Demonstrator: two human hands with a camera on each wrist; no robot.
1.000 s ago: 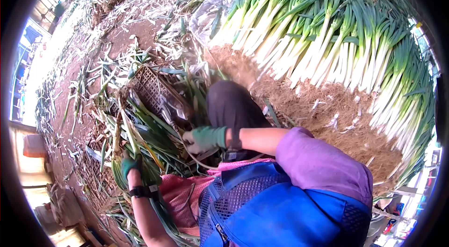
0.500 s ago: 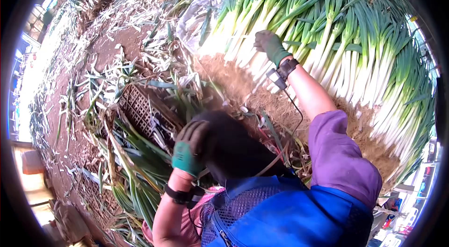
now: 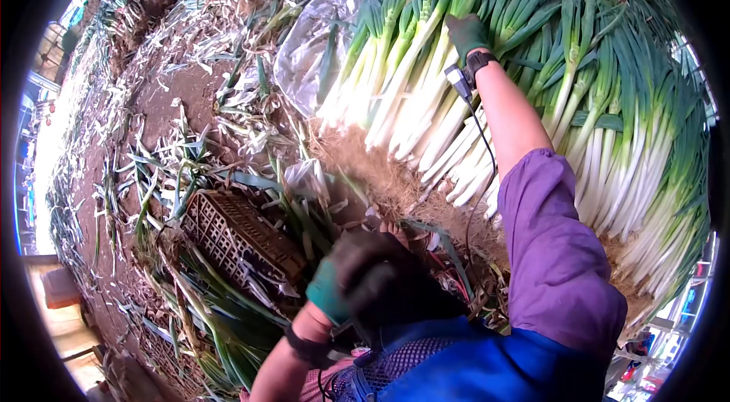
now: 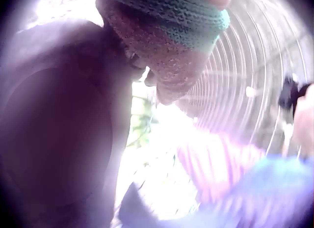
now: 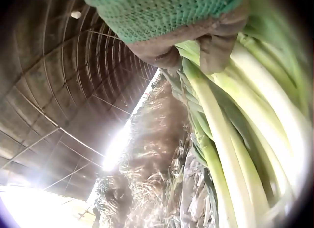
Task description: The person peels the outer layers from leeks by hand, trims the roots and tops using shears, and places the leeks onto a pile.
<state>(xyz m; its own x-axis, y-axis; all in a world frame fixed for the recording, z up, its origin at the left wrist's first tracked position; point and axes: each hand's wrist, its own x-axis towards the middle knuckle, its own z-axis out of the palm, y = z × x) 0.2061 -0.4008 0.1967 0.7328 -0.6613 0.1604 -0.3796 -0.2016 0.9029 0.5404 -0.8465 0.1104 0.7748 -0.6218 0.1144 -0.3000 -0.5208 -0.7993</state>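
Out over the rows of leeks (image 3: 414, 90), the gloved right hand (image 3: 467, 33) is among the stalks where white turns to green. Its fingers curl round a leek (image 5: 211, 105) in the right wrist view, where the hand (image 5: 181, 26) shows a green knit back and brown palm coating. The gloved left hand (image 3: 342, 280) rests against the dark-clothed knee (image 3: 403, 288), blurred in the head view. In the left wrist view that hand (image 4: 167, 46) lies beside the dark cloth of the leg (image 4: 59, 125), its fingers bent slightly and holding no leek.
A brown slatted crate (image 3: 239, 238) stands left of the knee, with loose leaves (image 3: 220, 326) around it. Crumpled clear plastic (image 3: 308, 60) lies beside the leek rows. Leaf scraps litter the soil, and a cable runs from the right wrist's camera.
The right hand has gone from near the left hand up to the leek rows, then farther toward the green tops. From the leaves by the crate, the left hand has moved onto the knee.
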